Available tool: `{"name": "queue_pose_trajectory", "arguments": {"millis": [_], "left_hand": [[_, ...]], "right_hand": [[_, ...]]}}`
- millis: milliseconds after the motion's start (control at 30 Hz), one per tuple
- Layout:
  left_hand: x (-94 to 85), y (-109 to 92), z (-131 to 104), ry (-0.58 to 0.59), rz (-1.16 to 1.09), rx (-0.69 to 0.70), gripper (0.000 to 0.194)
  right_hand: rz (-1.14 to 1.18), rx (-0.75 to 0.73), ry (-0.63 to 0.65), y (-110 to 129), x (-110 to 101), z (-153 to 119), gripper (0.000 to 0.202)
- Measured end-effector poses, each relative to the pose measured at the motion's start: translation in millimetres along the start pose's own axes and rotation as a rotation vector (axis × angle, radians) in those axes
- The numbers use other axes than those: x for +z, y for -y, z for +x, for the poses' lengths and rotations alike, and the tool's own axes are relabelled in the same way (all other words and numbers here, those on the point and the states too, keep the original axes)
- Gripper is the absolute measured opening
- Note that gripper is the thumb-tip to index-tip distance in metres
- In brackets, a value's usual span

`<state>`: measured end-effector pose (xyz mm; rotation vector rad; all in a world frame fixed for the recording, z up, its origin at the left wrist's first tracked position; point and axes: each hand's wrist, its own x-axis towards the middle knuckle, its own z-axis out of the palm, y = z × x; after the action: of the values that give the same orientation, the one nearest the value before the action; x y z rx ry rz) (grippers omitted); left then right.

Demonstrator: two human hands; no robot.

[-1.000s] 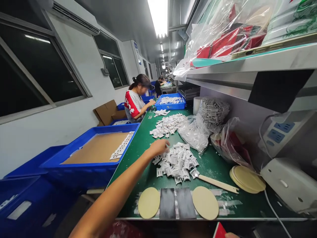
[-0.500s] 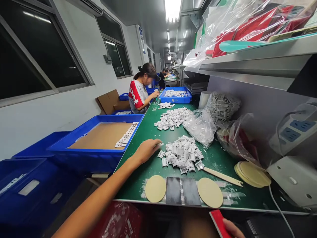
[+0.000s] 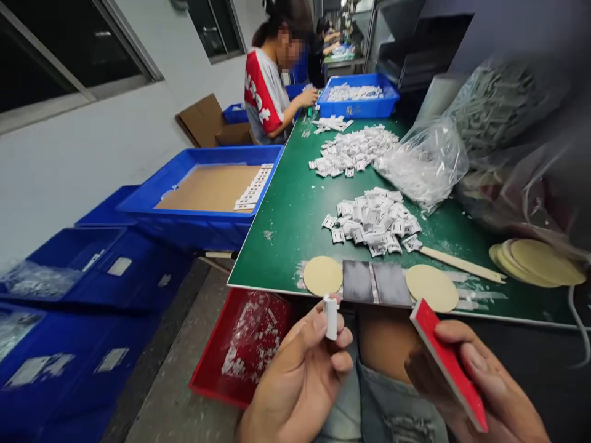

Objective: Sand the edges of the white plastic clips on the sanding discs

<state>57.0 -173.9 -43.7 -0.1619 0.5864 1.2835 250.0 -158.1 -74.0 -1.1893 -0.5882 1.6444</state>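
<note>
Between the thumb and fingers of my left hand point(image 3: 300, 375) is a small white plastic part point(image 3: 331, 317), held upright just off the table's front edge. My right hand point(image 3: 494, 375) grips a flat red block point(image 3: 450, 363) with a pale edge, tilted, over my lap. The two hands are apart. Beyond them, on the green table point(image 3: 277, 246), lies a pile of similar white plastic parts point(image 3: 373, 218). Two round cream discs point(image 3: 323, 276) flank dark grey rectangular pads point(image 3: 390, 283) along the front edge.
A wooden-handled tool point(image 3: 462, 263) lies beside the pile, near stacked cream discs point(image 3: 540, 263). Clear plastic bags point(image 3: 425, 163) fill the right side. Below the table is a red bin point(image 3: 217, 363); at left stands a blue tray point(image 3: 198, 212). A co-worker point(image 3: 277, 80) sits farther along.
My left hand has come back from the pile to the front edge with a white part. My right hand has risen further into view with the red block. The view has tipped down.
</note>
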Motion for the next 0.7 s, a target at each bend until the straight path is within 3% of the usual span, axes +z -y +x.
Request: {"name": "queue_pose_trajectory", "arguments": {"millis": [167, 300, 333, 433, 467, 567, 633, 667, 700], "left_hand": [[-5.0, 0.0, -4.3, -0.019, -0.059, -0.036, 0.037], [-8.8, -0.9, -8.3, -0.009, -0.05, -0.069, 0.034], [-9.5, -0.8, -8.8, -0.018, -0.046, -0.081, 0.032], [-11.1, 0.3, -10.4, -0.04, 0.0, -0.126, 0.031], [-11.5, 0.8, -10.8, -0.047, 0.016, -0.129, 0.031], [-13.6, 1.8, -11.0, -0.07, 0.048, -0.081, 0.031], [-17.1, 1.7, -9.4, -0.084, 0.141, -0.034, 0.031], [-19.7, 1.3, -8.2, -0.093, 0.233, 0.028, 0.03], [-22.8, 0.8, -6.7, -0.108, 0.362, 0.125, 0.029]], "right_hand": [[-0.264, -0.129, 0.254, 17.0, 16.6, 8.1, 0.02], [-0.276, -0.187, 0.253, 22.3, 22.3, 7.3, 0.022], [-0.281, -0.193, 0.309, 23.5, 24.8, 6.0, 0.022], [-0.385, -0.171, 0.666, 28.9, 34.9, 7.3, 0.025], [-0.439, -0.182, 0.714, 30.8, 38.2, 10.3, 0.025], [-0.557, -0.299, 0.574, 34.6, 43.4, 23.4, 0.022], [-0.597, -0.367, 0.581, 34.4, 42.2, 31.5, 0.02], [-0.626, -0.409, 0.558, 33.3, 40.5, 34.6, 0.02], [-0.649, -0.47, 0.459, 31.7, 38.3, 36.9, 0.022]]}}
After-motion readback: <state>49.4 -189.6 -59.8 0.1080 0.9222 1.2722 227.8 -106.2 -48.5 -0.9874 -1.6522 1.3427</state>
